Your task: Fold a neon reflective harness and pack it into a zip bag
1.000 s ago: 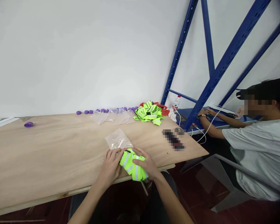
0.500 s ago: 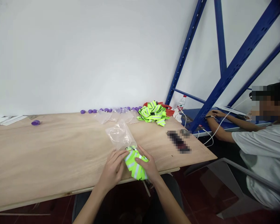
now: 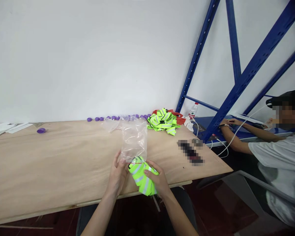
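Observation:
A folded bundle of neon-yellow reflective strap (image 3: 144, 178) with silver stripes is gripped by my right hand (image 3: 158, 180), thumb on top. Its upper end sits at the mouth of a clear plastic bag (image 3: 134, 139); whether it is inside the opening is hard to make out. My left hand (image 3: 118, 173) pinches the left corner of the bag's mouth between thumb and fingers. The bag stands raised above the wooden table (image 3: 64, 164), its closed end pointing away from me.
Further back lie a heap of similar reflective straps (image 3: 163, 121), more clear bags (image 3: 110, 124) and a row of purple rolls (image 3: 97, 119). A single purple roll (image 3: 41, 130) sits left. Blue rack posts (image 3: 217, 114) and a seated co-worker (image 3: 272, 154) are at right.
The bag has been lifted from lying flat to more upright. My left hand has turned and now pinches the bag's mouth. The strap bundle has shifted slightly toward me.

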`<action>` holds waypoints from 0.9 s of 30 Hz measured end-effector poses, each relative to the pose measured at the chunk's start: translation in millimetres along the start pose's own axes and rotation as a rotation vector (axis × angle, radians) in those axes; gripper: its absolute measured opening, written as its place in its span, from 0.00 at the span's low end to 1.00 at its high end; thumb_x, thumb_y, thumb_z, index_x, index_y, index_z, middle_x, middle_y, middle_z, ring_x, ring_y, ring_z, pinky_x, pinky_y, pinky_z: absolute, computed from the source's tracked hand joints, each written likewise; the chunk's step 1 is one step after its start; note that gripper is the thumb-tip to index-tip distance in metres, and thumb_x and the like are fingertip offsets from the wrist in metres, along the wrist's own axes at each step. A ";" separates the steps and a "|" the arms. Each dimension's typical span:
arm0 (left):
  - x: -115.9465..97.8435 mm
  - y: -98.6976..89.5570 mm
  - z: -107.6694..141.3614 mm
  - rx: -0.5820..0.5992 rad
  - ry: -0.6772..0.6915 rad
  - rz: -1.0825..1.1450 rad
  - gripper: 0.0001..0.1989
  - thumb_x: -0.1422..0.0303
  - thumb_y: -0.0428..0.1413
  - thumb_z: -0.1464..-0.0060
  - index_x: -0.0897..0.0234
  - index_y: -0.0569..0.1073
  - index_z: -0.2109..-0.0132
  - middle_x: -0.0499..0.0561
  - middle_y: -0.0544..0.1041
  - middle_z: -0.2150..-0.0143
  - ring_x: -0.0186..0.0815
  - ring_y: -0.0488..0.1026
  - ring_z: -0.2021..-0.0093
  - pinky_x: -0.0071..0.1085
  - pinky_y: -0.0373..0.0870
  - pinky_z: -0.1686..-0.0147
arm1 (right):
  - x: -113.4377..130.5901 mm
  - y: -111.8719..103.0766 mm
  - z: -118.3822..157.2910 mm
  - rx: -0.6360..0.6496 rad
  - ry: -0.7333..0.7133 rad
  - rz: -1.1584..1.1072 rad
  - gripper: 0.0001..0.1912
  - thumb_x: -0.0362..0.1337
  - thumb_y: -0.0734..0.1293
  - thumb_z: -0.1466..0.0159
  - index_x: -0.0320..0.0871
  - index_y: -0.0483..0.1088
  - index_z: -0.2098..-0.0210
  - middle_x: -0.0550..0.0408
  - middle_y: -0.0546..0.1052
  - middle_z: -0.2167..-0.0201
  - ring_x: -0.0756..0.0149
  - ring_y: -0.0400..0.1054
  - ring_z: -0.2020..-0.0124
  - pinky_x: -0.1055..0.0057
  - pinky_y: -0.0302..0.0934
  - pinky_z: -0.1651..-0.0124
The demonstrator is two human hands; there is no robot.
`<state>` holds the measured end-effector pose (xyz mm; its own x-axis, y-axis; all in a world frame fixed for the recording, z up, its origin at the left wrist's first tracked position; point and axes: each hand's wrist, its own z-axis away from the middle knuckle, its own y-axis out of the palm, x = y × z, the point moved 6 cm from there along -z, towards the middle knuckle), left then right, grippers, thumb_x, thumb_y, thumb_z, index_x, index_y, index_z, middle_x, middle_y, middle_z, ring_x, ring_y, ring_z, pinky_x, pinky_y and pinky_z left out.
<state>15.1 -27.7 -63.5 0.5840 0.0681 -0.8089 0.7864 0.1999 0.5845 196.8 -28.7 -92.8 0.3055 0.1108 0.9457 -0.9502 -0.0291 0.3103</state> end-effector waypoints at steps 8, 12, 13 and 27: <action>9.3 -1.0 -2.5 0.115 -0.186 -0.112 0.30 0.56 0.70 0.56 0.64 0.78 0.47 0.57 0.83 0.53 0.46 0.79 0.52 0.35 0.73 0.54 | 9.0 2.9 3.5 0.121 -0.048 0.139 0.28 0.47 0.80 0.51 0.45 0.80 0.53 0.50 0.81 0.56 0.51 0.75 0.56 0.60 0.71 0.55; 11.1 -12.3 1.8 0.150 -0.185 -0.182 0.27 0.58 0.71 0.57 0.65 0.81 0.50 0.59 0.82 0.52 0.48 0.79 0.51 0.38 0.73 0.52 | 6.6 2.3 3.4 0.093 -0.057 0.114 0.28 0.48 0.79 0.51 0.45 0.80 0.52 0.51 0.82 0.58 0.53 0.75 0.57 0.60 0.70 0.55; 11.3 -14.2 3.4 0.154 -0.178 -0.200 0.27 0.57 0.70 0.56 0.65 0.81 0.50 0.60 0.82 0.51 0.49 0.78 0.50 0.39 0.73 0.50 | 4.8 2.8 3.1 0.088 -0.052 0.104 0.28 0.48 0.79 0.51 0.45 0.80 0.52 0.51 0.82 0.58 0.53 0.75 0.57 0.60 0.70 0.55; 17.9 -21.0 9.8 0.231 -0.115 -0.335 0.23 0.54 0.66 0.49 0.65 0.82 0.51 0.58 0.81 0.49 0.53 0.75 0.45 0.48 0.66 0.40 | -5.5 7.0 3.0 0.073 -0.004 0.058 0.30 0.49 0.80 0.54 0.45 0.80 0.54 0.51 0.82 0.57 0.52 0.75 0.57 0.61 0.70 0.55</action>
<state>11.0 -40.2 -89.7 0.2969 -0.0756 -0.9519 0.9534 -0.0330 0.3000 188.6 -32.5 -95.5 0.2507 0.1030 0.9626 -0.9591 -0.1082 0.2614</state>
